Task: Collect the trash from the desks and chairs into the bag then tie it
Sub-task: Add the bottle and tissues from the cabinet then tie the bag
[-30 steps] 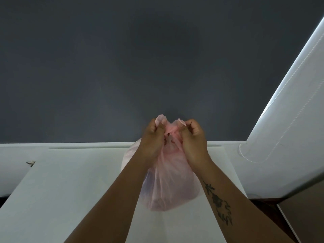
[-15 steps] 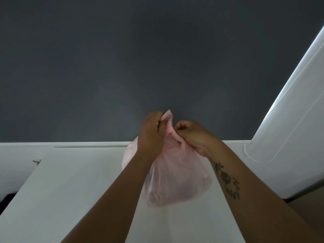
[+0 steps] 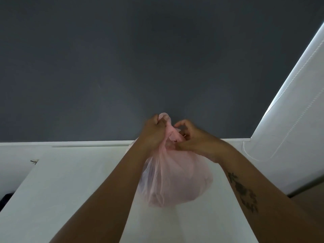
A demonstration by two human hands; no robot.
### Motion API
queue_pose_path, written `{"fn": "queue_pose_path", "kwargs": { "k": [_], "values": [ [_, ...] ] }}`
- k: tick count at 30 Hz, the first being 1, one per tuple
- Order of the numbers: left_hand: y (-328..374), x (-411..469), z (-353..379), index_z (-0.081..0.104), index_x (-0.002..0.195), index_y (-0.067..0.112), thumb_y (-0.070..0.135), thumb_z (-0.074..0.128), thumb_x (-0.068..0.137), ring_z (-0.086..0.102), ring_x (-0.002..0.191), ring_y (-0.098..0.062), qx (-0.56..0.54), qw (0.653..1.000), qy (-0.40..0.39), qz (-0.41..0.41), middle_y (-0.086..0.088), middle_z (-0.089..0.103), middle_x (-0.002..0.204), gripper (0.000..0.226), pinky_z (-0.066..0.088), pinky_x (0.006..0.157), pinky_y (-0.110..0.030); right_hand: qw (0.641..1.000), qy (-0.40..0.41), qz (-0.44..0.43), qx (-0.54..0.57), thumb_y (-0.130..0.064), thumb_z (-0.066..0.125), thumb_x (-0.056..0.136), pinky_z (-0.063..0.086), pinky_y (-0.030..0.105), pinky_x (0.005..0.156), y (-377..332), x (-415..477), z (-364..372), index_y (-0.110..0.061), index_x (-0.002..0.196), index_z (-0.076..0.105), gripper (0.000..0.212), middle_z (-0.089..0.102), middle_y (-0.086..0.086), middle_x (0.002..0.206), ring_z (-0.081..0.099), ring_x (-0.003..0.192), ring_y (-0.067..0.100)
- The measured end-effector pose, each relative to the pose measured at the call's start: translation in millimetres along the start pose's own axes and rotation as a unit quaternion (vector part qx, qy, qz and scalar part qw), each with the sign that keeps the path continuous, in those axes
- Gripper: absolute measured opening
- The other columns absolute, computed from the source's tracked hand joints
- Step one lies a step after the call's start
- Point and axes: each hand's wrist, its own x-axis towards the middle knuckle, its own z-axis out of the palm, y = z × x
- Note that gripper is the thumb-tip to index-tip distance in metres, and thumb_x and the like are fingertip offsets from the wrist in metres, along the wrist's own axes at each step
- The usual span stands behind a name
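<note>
A thin pink plastic bag (image 3: 175, 179) bulges with contents and hangs just above the white desk (image 3: 73, 186). My left hand (image 3: 154, 132) is clenched around one twisted handle of the bag, whose tip sticks out above the fist. My right hand (image 3: 191, 139) pinches the other twisted strip of the bag's neck between thumb and fingers, close beside the left hand. What is inside the bag shows only as vague shapes through the plastic.
A dark grey wall (image 3: 140, 58) rises behind the desk. A white roller blind with a bead cord (image 3: 289, 111) slants down at the right. A small dark scrap (image 3: 34, 161) lies at the desk's left edge. Something dark (image 3: 6, 199) sits below the desk's left side.
Both hands have shifted from fists pressed together at the bag's top; the right hand has moved right and lower, now pinching the neck, while the left keeps its handle raised.
</note>
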Motion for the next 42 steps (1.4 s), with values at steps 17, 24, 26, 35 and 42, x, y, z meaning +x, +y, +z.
{"fn": "queue_pose_path", "kwargs": {
  "k": [17, 24, 26, 35, 42],
  "values": [
    [-8.5, -2.9, -17.3, 0.067, 0.111, 0.015, 0.030, 0.040, 0.107, 0.064, 0.093, -0.023, -0.031, 0.992, 0.119, 0.025, -0.002, 0.068, 0.100, 0.031, 0.053, 0.084, -0.035, 0.860, 0.214, -0.089, 0.455, -0.031, 0.055, 0.096, 0.055, 0.035, 0.080, 4.0, -4.6, 34.9, -0.016, 0.088, 0.066, 0.020, 0.073, 0.003, 0.102, 0.070, 0.093, 0.018],
    [-47.0, -2.5, -59.4, 0.065, 0.120, 0.014, 0.032, 0.040, 0.107, 0.061, 0.100, -0.026, 0.004, 0.977, 0.212, -0.014, -0.006, 0.068, 0.111, 0.034, 0.047, 0.086, -0.034, 0.792, 0.318, 0.004, 0.521, -0.019, 0.054, 0.098, 0.050, 0.023, 0.069, -6.1, 6.0, 21.2, -0.015, 0.080, 0.061, 0.019, 0.057, 0.000, 0.073, 0.053, 0.067, 0.012],
    [-50.3, -7.8, -61.7, 0.065, 0.115, 0.014, 0.034, 0.039, 0.107, 0.062, 0.092, -0.022, -0.034, 0.973, 0.226, -0.021, -0.005, 0.068, 0.103, 0.034, 0.045, 0.077, -0.030, 0.797, 0.340, 0.013, 0.499, -0.020, 0.054, 0.098, 0.049, 0.023, 0.068, -6.7, 9.6, 28.3, -0.016, 0.080, 0.062, 0.020, 0.057, 0.000, 0.072, 0.053, 0.066, 0.012],
    [-98.6, -31.4, -52.7, 0.052, 0.120, 0.042, 0.065, 0.053, 0.091, 0.056, 0.119, -0.028, -0.068, 0.987, 0.079, -0.120, 0.003, 0.058, 0.128, 0.037, 0.045, 0.106, -0.045, 0.981, 0.189, 0.031, 0.015, -0.075, 0.066, 0.067, 0.044, 0.044, 0.104, 9.6, -9.3, 53.1, -0.061, 0.138, 0.020, 0.086, 0.042, -0.004, 0.145, 0.046, 0.129, 0.017],
    [-98.1, -46.7, -19.8, 0.042, 0.148, 0.033, 0.070, 0.045, 0.092, 0.049, 0.134, -0.038, -0.016, 0.993, 0.045, -0.106, -0.007, 0.048, 0.151, 0.067, 0.041, 0.111, -0.053, 0.885, 0.279, -0.046, -0.370, -0.038, 0.041, 0.096, 0.051, 0.041, 0.080, 37.5, -24.5, 78.3, -0.033, 0.143, 0.029, 0.050, 0.066, 0.008, 0.110, 0.062, 0.095, 0.032]
  ]
}}
